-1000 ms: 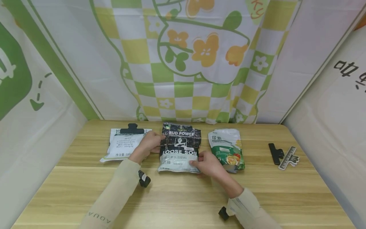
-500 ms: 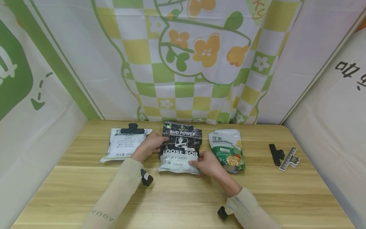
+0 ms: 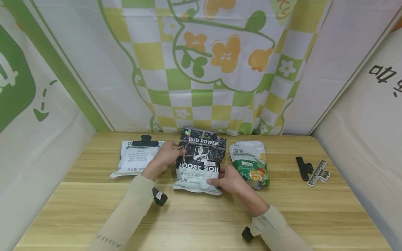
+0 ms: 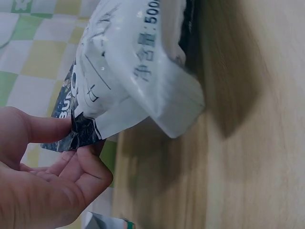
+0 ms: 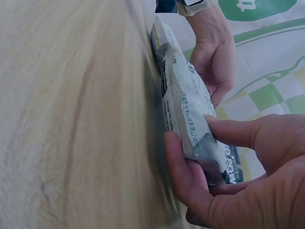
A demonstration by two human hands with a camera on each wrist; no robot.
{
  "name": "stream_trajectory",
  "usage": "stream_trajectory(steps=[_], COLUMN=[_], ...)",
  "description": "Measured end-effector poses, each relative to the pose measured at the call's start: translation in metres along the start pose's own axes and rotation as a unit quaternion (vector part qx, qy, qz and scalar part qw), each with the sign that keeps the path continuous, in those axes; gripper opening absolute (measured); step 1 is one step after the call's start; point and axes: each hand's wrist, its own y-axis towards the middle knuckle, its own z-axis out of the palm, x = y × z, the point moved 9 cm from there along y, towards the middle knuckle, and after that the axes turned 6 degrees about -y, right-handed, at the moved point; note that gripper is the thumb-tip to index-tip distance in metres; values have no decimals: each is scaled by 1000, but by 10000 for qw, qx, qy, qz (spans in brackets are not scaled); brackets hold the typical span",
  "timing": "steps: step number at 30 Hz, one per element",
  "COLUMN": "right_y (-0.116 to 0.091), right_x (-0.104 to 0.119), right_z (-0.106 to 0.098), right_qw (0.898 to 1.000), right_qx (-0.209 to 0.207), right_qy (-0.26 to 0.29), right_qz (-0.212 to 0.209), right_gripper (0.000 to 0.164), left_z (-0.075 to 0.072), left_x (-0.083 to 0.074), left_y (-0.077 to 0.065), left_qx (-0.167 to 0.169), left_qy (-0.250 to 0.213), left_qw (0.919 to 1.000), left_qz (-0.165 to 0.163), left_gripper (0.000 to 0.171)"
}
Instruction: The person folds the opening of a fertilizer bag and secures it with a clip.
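Both hands pinch a black and white fertilizer bag (image 3: 201, 153) marked "BUD POWER LOOSE SOIL". In the head view my left hand (image 3: 166, 155) holds its left edge, and my right hand (image 3: 231, 180) grips the lower right side. Seen from the left wrist, the left thumb lies on the front of the dark edge with curled fingers (image 4: 93, 174) behind. From the right wrist, thumb and fingers of the right hand (image 5: 257, 176) squeeze the bag's pale side (image 5: 188, 109). The bag's upper end is tilted up toward the curtain.
Left of the hands lies a white bag (image 3: 138, 160) with a black clip (image 3: 146, 141) across its top. A green and white pouch (image 3: 249, 164) lies close on the right. Farther right are a black clip (image 3: 303, 168) and a ruler-patterned clip (image 3: 317, 174). A patterned curtain (image 3: 201, 97) hangs behind the table.
The fertilizer bag's upper end has risen and shifted slightly right, and its top now looks fuller and flatter. Both hands have kept their hold on its sides.
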Motion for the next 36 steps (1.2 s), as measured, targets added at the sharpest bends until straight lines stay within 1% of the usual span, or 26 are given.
stream_trajectory(steps=[5, 8, 11, 12, 14, 16, 19, 21, 24, 29, 32, 36], right_y=[-6, -9, -12, -13, -15, -17, -22, -24, -28, -36, -40, -43], right_x=[3, 5, 8, 8, 8, 7, 6, 7, 9, 12, 13, 14], right_z=[-4, -6, -7, -8, -8, -10, -11, -13, -15, -17, -17, -20], right_qw=[10000, 9999, 9993, 9991, 9986, 9980, 9976, 9972, 9964, 9939, 9926, 9902], right_qx=[24, 29, 53, 54, 44, -2, -60, -81, -103, -24, -22, -262], right_qy=[54, 60, 35, 11, -101, -230, -284, -263, -285, -198, -181, -537], right_qz=[-12, -140, -356, -425, -511, -586, -627, -697, -795, -1081, -1199, -1265], right_gripper=[37, 40, 45, 48, 59, 65, 71, 67, 65, 73, 77, 73], left_z=[-3, -5, -6, -7, -8, -8, -8, -7, -7, -7, -8, -10], left_x=[-8, -11, -13, -14, -15, -17, -20, -23, -26, -31, -32, -32], left_y=[-10, -19, -28, -31, -37, -43, -53, -59, -67, -80, -86, -96], left_qx=[36, 67, 94, 95, 76, 115, 208, 302, 337, 300, 250, 254], left_qy=[-165, -259, -340, -328, -270, -205, -236, -286, -293, -250, -63, 205], left_qw=[9996, 9991, 9986, 9986, 9985, 9981, 9973, 9963, 9950, 9922, 9910, 9879], left_qz=[231, 319, 386, 416, 466, 566, 663, 758, 892, 1182, 1315, 1518], left_gripper=[43, 44, 46, 47, 48, 47, 43, 39, 36, 37, 39, 35])
